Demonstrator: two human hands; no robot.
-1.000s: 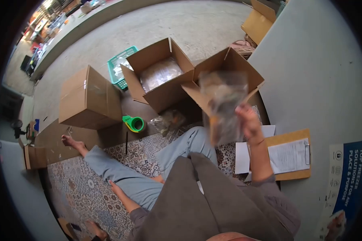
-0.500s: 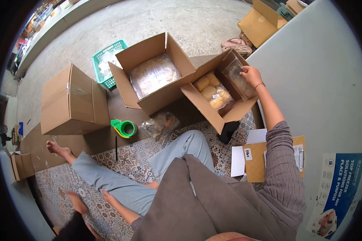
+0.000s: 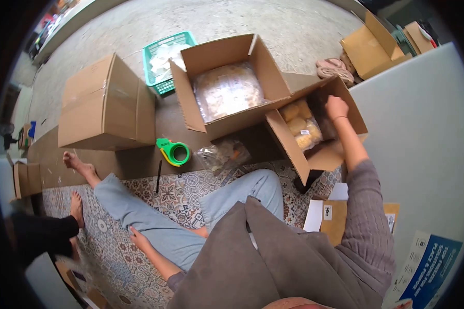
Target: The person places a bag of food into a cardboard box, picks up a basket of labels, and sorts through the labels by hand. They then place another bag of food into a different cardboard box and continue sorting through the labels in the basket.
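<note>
My right hand [image 3: 337,108] is inside the small open carton [image 3: 288,147] on the right, its fingers curled closed; what they hold is hidden. Beside it in that carton lies a clear bag of round yellow items [image 3: 300,125] with a small white label. My left hand [image 3: 138,238] rests on my jeans near the knee, fingers stretched out and holding nothing. A larger open carton [image 3: 216,55] touches the small one and contains a big clear bag of pale pieces [image 3: 228,91].
A closed carton [image 3: 108,103], green basket [image 3: 166,82], green tape dispenser [image 3: 174,153], black pen [image 3: 159,176] and clear bag [image 3: 222,156] lie around. Brown clipboard [image 3: 335,226] is by my right arm. Another person's black-clad leg [image 3: 44,234] is at left.
The view has shifted, so the cartons appear further right. My right hand has gone from the clear packet at the carton's side down into the carton. The other person's legs have moved.
</note>
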